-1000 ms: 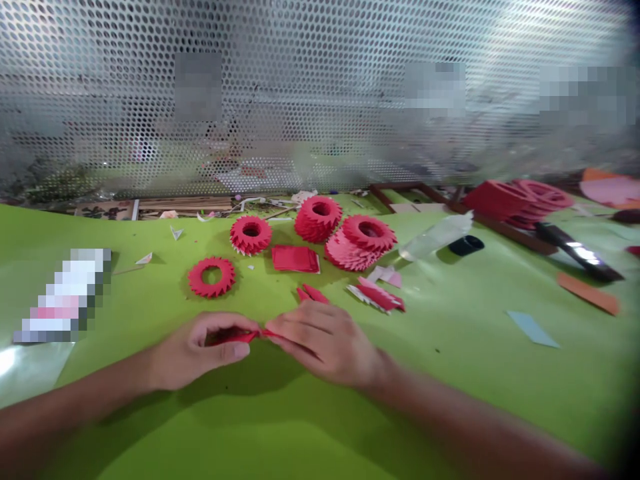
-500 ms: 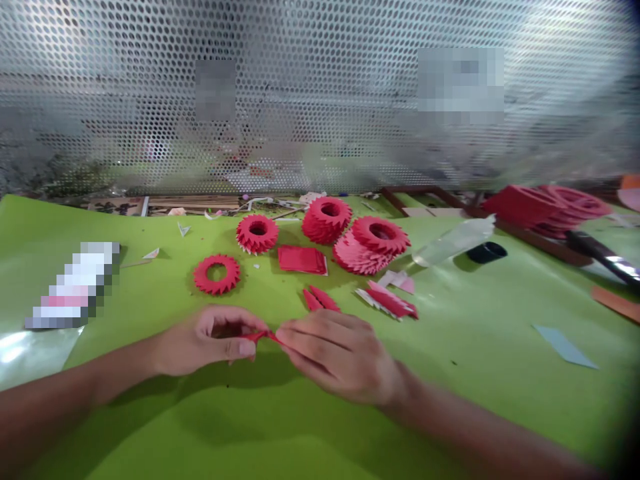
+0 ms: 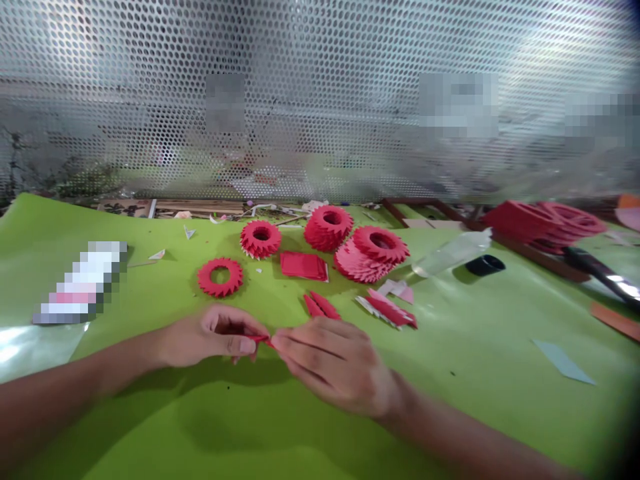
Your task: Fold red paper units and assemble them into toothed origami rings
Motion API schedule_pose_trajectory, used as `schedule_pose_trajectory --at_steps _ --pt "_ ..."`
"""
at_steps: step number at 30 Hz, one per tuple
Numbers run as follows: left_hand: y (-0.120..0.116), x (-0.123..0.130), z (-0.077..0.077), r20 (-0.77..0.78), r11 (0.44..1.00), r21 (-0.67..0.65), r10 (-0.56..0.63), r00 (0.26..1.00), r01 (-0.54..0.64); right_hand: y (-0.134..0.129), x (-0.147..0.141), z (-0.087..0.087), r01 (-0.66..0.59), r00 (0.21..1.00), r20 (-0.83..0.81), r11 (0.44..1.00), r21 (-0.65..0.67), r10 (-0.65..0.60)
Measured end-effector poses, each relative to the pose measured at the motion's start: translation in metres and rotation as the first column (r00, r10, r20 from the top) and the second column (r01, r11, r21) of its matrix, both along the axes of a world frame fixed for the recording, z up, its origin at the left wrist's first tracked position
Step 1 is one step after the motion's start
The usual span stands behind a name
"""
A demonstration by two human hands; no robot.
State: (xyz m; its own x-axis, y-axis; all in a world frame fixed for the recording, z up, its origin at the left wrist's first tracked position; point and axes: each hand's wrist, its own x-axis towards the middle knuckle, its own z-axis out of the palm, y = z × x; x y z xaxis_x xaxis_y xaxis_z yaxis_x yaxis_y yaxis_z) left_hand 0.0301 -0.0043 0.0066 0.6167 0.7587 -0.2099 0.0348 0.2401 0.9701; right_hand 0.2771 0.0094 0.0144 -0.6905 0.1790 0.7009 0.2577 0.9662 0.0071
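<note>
Between my two hands is a small piece of folded red paper [image 3: 260,339], mostly covered by fingers. My left hand [image 3: 220,337] pinches its left end between thumb and fingertips. At the other end, the fingertips of my right hand [image 3: 335,363] are closed on the same paper. Just beyond the right hand lie folded red paper pieces [image 3: 321,305], partly hidden by it. A stack of flat red paper rectangles [image 3: 303,265] sits farther back. To its left lies a flat toothed red paper ring [image 3: 220,277].
Stacked toothed rings [image 3: 373,253] stand at the back, near a clear bottle [image 3: 450,253] lying beside a black cap [image 3: 485,265]. More folded strips [image 3: 387,310] lie right of centre. Larger red paper shapes [image 3: 545,223] rest at the far right. A perforated metal sheet [image 3: 320,100] rises behind.
The view has shifted slightly, so the table items sit a little lower in the picture. Both hands keep hold of the folded paper, their fingers almost unmoved.
</note>
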Motion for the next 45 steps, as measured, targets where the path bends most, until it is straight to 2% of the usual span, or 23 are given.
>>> schedule_pose_trajectory --at_steps 13,19,32,35,41,45 --pt "0.0010 -0.0021 -0.0053 0.037 1.000 0.007 -0.019 0.999 0.019 0.0034 -0.0023 -0.0039 -0.020 0.999 -0.043 1.000 -0.007 0.020" --pt "0.0001 0.0000 -0.0051 0.054 1.000 0.001 -0.017 0.998 0.017 0.0003 -0.0011 -0.0014 -0.003 1.000 0.015 1.000 -0.026 0.003" --pt "-0.0007 -0.0003 -0.0058 -0.014 1.000 0.011 -0.019 1.000 0.019 0.0010 -0.0027 0.0013 0.023 0.999 0.037 0.996 -0.091 -0.019" --pt "-0.0024 0.0005 -0.0029 -0.071 0.999 0.044 -0.029 0.997 0.032 0.0012 -0.0030 0.0010 0.016 0.999 0.044 0.992 -0.127 -0.010" --pt "-0.0035 -0.0013 0.0005 -0.203 0.977 0.195 -0.045 0.978 0.086 0.0011 -0.0040 0.0000 0.033 0.997 0.081 0.968 -0.249 -0.013" --pt "-0.0025 -0.0028 0.0015 -0.218 0.973 0.201 -0.067 0.974 0.113 0.0010 -0.0050 -0.0002 0.042 0.996 0.091 0.942 -0.334 -0.012"
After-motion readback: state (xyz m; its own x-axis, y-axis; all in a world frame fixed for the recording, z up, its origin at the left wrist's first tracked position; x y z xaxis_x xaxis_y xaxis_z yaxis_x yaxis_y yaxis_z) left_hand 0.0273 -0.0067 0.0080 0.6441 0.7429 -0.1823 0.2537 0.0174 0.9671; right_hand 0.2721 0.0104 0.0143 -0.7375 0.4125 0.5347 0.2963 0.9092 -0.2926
